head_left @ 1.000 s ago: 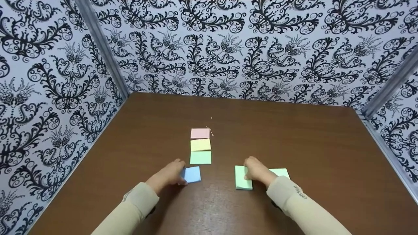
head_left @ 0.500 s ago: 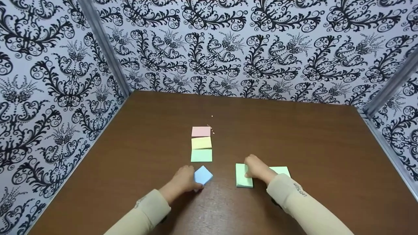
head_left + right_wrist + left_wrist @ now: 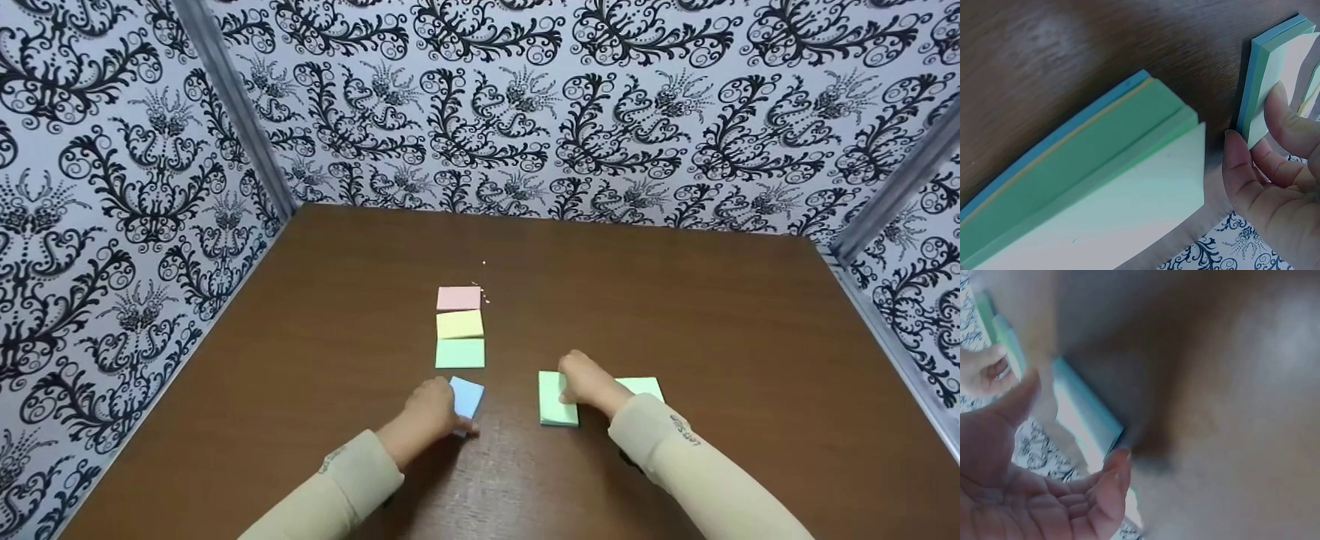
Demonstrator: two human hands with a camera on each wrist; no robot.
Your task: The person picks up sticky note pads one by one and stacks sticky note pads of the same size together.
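Note:
My left hand [image 3: 427, 412] grips a blue sticky note pad [image 3: 466, 397] at the front left of the middle; the pad lies turned at an angle. In the left wrist view, thumb and fingertips sit at the pad's [image 3: 1086, 405] edges. To the right, my right hand [image 3: 589, 382] holds a light green sticky note pad stack [image 3: 553, 409], fingers curled at its side. The right wrist view shows this stack [image 3: 1266, 73] with a blue layer below the green. A second green stack [image 3: 641, 385] lies partly hidden under the right wrist, with blue and yellow layers at its bottom [image 3: 1089, 135].
In a column beyond the blue pad lie a green pad [image 3: 460, 353], a yellow pad [image 3: 460, 325] and a pink pad [image 3: 459, 298]. Tiny pale scraps [image 3: 484, 292] are scattered next to the pink one. Patterned walls [image 3: 525, 135] enclose the brown table [image 3: 675, 300].
My left hand has moved right with the blue pad and turned it, so it now lies below the green pad of the column. The right hand stays on its green stack.

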